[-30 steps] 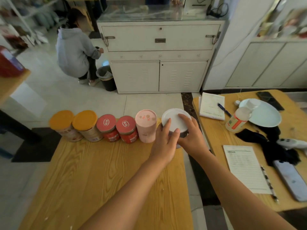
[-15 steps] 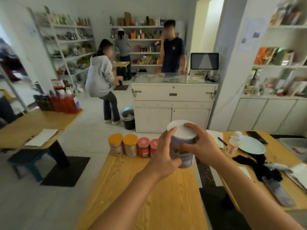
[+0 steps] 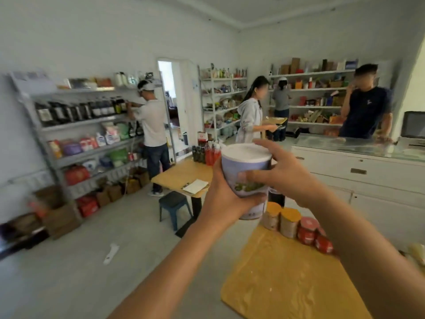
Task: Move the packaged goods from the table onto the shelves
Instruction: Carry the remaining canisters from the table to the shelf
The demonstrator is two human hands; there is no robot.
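I hold a lavender can with a white lid (image 3: 245, 165) upright in the air, left of the wooden table (image 3: 285, 282). My left hand (image 3: 226, 201) grips its lower left side. My right hand (image 3: 284, 172) wraps its upper right side, thumb across the front. On the table's far edge stand two orange-lidded cans (image 3: 281, 218) and two red cans (image 3: 314, 234) in a row. Metal shelves (image 3: 92, 123) with bottles and packages line the left wall.
A person in a white shirt (image 3: 153, 127) stands at the left shelves. A second table (image 3: 184, 173) with red bottles and a blue stool (image 3: 173, 204) stand ahead. A white counter (image 3: 368, 166) is at the right, with other people beyond. Cardboard boxes (image 3: 59, 217) sit on the floor.
Both hands lifted the lavender can off the table and carried it left. My view has swung left toward the shelves along the left wall.
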